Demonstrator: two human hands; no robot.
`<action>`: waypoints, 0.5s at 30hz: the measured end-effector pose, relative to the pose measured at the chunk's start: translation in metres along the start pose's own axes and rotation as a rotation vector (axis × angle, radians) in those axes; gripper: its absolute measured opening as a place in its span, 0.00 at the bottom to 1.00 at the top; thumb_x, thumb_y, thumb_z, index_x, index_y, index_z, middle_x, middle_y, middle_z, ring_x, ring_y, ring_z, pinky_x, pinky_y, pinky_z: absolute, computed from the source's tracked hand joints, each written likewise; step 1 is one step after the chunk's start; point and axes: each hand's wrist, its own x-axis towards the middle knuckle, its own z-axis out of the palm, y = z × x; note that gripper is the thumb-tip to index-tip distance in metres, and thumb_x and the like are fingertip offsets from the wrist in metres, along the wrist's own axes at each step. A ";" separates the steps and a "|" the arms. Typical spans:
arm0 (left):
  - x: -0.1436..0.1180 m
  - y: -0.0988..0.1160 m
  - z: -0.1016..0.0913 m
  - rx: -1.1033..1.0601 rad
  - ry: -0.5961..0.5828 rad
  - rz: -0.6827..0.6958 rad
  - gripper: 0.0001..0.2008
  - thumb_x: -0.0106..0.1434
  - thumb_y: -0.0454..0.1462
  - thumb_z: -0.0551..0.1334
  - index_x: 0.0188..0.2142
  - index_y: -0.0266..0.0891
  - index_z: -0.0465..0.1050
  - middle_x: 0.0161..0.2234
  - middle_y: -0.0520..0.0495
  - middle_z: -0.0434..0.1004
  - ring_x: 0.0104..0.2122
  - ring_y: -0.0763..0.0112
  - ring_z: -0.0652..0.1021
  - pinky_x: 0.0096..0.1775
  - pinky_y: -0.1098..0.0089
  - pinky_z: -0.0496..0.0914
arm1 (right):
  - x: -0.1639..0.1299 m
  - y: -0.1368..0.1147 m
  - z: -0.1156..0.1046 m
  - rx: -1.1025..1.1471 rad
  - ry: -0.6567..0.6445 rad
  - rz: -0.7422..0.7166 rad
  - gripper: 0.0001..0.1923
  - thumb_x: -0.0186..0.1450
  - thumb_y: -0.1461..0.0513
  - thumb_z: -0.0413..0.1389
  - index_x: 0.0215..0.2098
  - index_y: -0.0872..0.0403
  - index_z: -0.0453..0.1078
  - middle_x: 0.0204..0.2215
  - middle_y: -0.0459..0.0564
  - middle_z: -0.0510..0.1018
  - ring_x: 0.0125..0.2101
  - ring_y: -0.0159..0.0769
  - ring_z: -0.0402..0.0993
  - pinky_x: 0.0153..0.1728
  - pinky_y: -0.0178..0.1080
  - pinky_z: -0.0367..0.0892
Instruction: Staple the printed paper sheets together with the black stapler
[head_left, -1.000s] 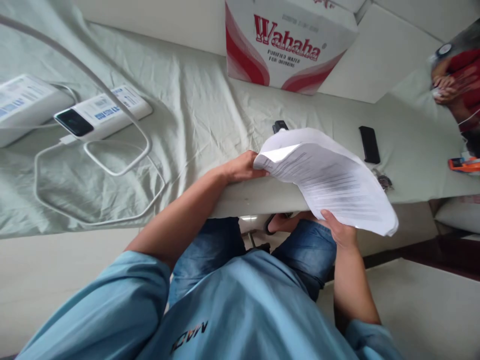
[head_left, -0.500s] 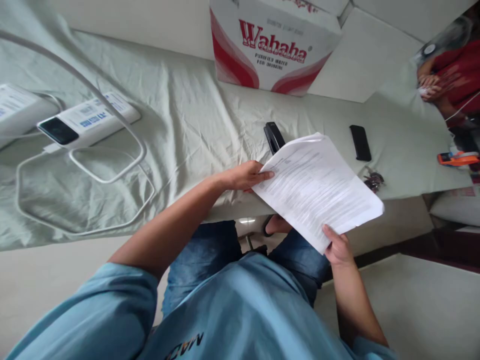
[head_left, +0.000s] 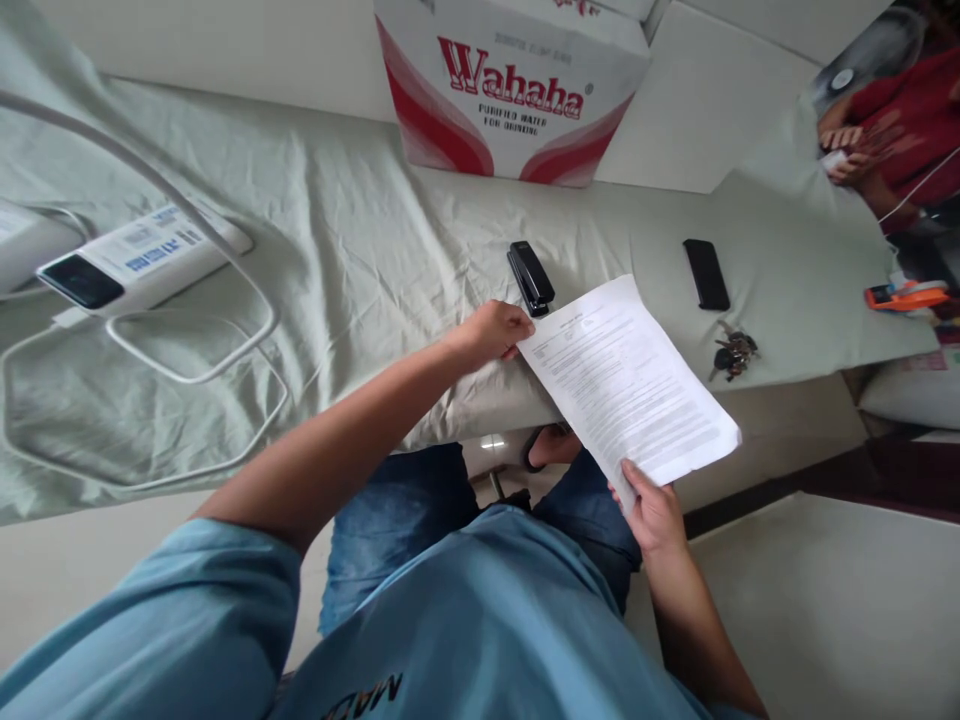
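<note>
A printed sheet of paper is held at a slant over the table's front edge; whether other sheets lie beneath it I cannot tell. My left hand pinches its upper left corner between thumb and fingers. At the lower edge, my right hand grips the paper with the thumb on top and the fingers mostly hidden underneath. Just beyond my left hand, a black stapler lies on the cloth, close to the paper's top corner.
On the cloth-covered table are a phone, keys, a white power bank with looped cable, and an orange object. A Wahaha carton stands behind. Another person's hands show at far right.
The paper lies flatter, and its raised, curled top edge has come down. My left hand has shifted to its corner, and the stapler is now fully uncovered. The view has shifted slightly right.
</note>
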 end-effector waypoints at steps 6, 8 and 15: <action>0.005 -0.016 0.013 0.121 0.044 0.131 0.14 0.71 0.31 0.67 0.29 0.42 0.68 0.19 0.57 0.67 0.21 0.75 0.67 0.30 0.69 0.59 | -0.005 0.005 0.014 0.051 0.072 0.126 0.27 0.44 0.49 0.85 0.33 0.52 0.83 0.27 0.45 0.86 0.21 0.35 0.79 0.18 0.36 0.75; 0.006 -0.024 0.016 0.071 0.048 0.165 0.17 0.73 0.33 0.65 0.28 0.43 0.63 0.20 0.57 0.66 0.21 0.75 0.66 0.30 0.69 0.59 | -0.008 0.008 0.018 0.075 0.066 0.112 0.28 0.44 0.51 0.85 0.36 0.52 0.83 0.29 0.45 0.87 0.24 0.35 0.80 0.20 0.36 0.76; 0.003 -0.027 0.018 -0.142 0.153 0.108 0.07 0.75 0.33 0.62 0.37 0.42 0.70 0.21 0.57 0.67 0.22 0.73 0.68 0.30 0.70 0.62 | -0.012 0.013 0.024 0.073 0.065 0.162 0.29 0.43 0.50 0.85 0.36 0.52 0.83 0.28 0.44 0.85 0.23 0.34 0.78 0.20 0.36 0.72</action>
